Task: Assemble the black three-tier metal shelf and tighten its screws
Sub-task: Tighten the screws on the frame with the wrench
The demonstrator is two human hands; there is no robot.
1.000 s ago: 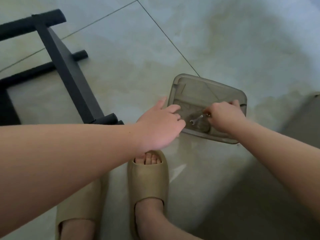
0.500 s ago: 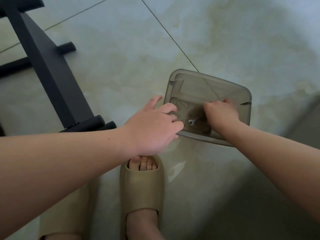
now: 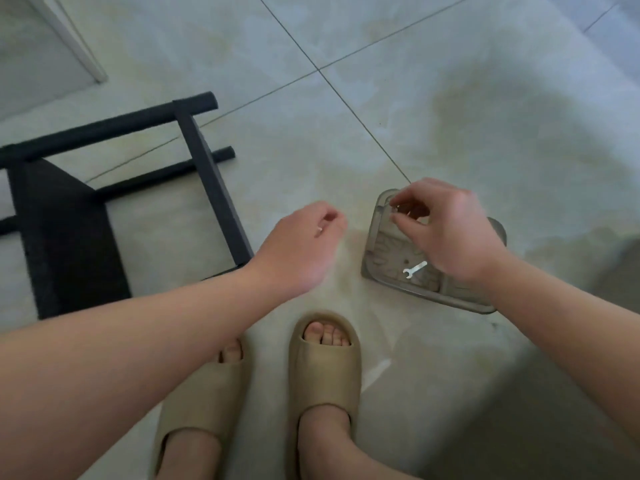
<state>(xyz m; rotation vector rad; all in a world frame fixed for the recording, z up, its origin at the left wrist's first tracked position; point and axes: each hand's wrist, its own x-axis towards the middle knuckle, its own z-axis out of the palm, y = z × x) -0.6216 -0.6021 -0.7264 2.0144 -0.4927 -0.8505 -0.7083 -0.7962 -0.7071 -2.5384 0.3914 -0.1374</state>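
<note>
Slippers [image 3: 325, 358] nearest, toes toward the work. Left hand [image 3: 304, 244] hangs between shelf and tray, fingers curled in. A glint sits at them, too blurred for me to tell whether it holds anything. Right hand [image 3: 446, 230] is over the tray [image 3: 429, 295], thumb and forefinger pinching a small part [image 3: 394, 209] above its far left corner. Wrench [image 3: 414, 269] lies loose in the tray, open end toward me and left.

Step, as I judge it: fetching hardware. Keep the pinch tight, lift clear of the rim, take the wrench too, and start threads by finger before wrenching.

Shelf [image 3: 207, 174] lies on its side on the floor [image 3: 450, 98], left of both hands and apart from them. Long axis runs along the round rails, free ends pointing right and slightly away.
</note>
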